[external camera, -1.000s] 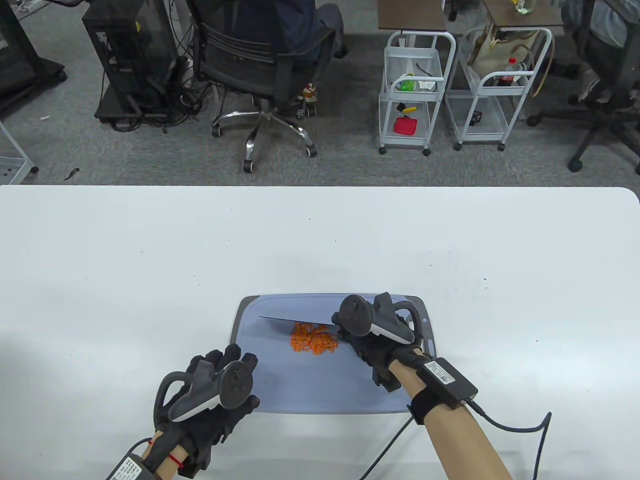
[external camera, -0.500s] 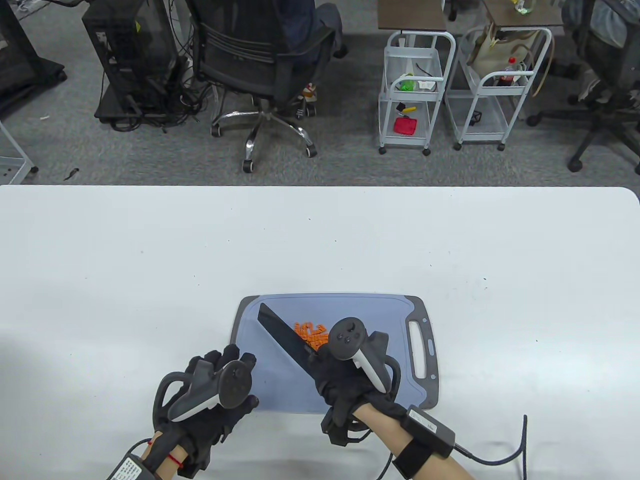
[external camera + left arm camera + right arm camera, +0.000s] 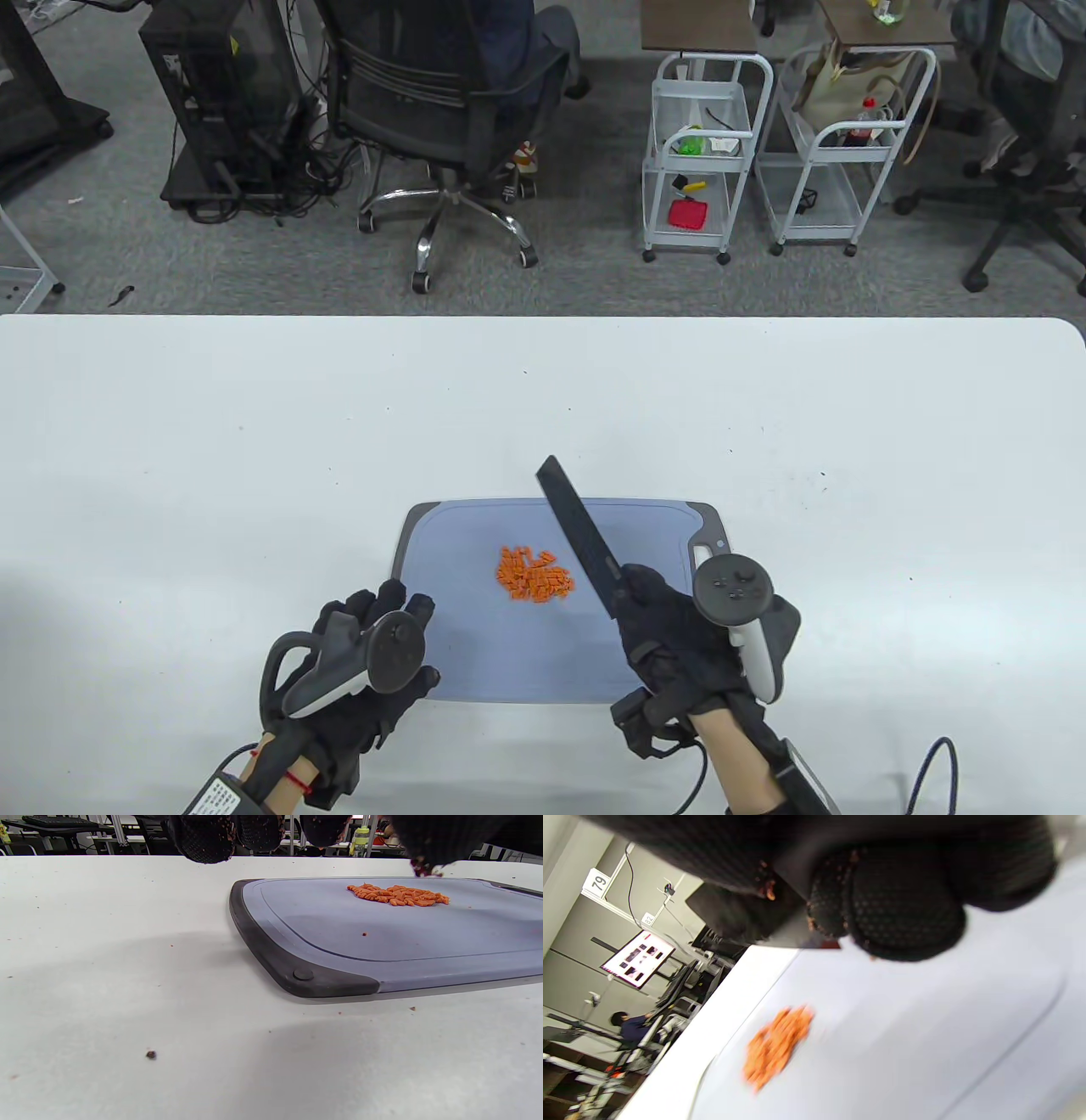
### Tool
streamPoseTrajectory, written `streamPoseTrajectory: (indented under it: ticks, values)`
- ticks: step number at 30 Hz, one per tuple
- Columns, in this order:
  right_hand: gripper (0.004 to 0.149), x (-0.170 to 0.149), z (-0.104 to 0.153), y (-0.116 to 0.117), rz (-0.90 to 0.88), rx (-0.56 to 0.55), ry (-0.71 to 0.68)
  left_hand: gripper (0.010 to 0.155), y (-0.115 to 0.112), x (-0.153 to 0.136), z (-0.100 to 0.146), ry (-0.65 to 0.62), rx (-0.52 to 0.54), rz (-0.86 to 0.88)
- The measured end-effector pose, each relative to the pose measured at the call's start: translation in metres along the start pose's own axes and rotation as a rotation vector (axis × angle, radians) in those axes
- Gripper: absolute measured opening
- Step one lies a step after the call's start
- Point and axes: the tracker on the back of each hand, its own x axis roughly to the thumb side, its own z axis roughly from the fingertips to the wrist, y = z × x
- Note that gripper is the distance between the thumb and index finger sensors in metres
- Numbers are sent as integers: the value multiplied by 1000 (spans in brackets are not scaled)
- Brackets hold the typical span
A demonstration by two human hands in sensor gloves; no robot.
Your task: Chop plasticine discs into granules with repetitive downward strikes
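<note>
A small pile of orange plasticine granules (image 3: 532, 577) lies in the middle of a blue-grey cutting board (image 3: 475, 654); it also shows in the left wrist view (image 3: 398, 894) and, blurred, in the right wrist view (image 3: 774, 1046). My right hand (image 3: 674, 649) grips the handle of a black knife (image 3: 581, 535), held up to the right of the pile with the blade pointing away and left. My left hand (image 3: 373, 654) rests at the board's near left corner, holding nothing; its fingertips (image 3: 203, 840) hang above the table.
The board (image 3: 297, 976) has a dark rim and a handle slot (image 3: 707, 556) at its right end. Small crumbs dot the white table (image 3: 254, 441). A cable runs from my right wrist (image 3: 929, 764). Chairs and carts stand beyond the far edge.
My right hand swung the knife off the pile, first low across the board, then to the right and up. The pile is now uncovered. My left hand has stayed put.
</note>
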Motion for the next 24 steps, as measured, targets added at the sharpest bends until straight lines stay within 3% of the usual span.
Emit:
streamPoseTrajectory:
  ticks: [2, 5, 7, 10, 13, 15, 19, 24]
  values:
    - [56, -5, 6, -11, 177, -137, -1, 81, -3, 2, -2, 13, 10, -2]
    - [56, -3, 12, -8, 553, -331, 45, 81, -5, 4, -4, 74, 7, -47]
    - [55, -1, 10, 1, 683, -368, 113, 80, -5, 4, -5, 80, 26, -47]
    - [53, 0, 9, 14, 726, -354, 99, 81, -5, 2, -4, 86, 25, -31]
    - [56, -5, 3, 28, 726, -175, 142, 80, -5, 2, -4, 85, 26, -27]
    - [59, -8, -1, 35, 726, -121, 137, 81, -5, 2, -4, 84, 19, -25]
    - [62, -7, -5, 37, 776, -95, 102, 80, -6, 3, -3, 75, 9, -28]
    - [67, 0, 2, 21, 658, -112, 90, 80, 0, 3, -1, 38, 68, 11]
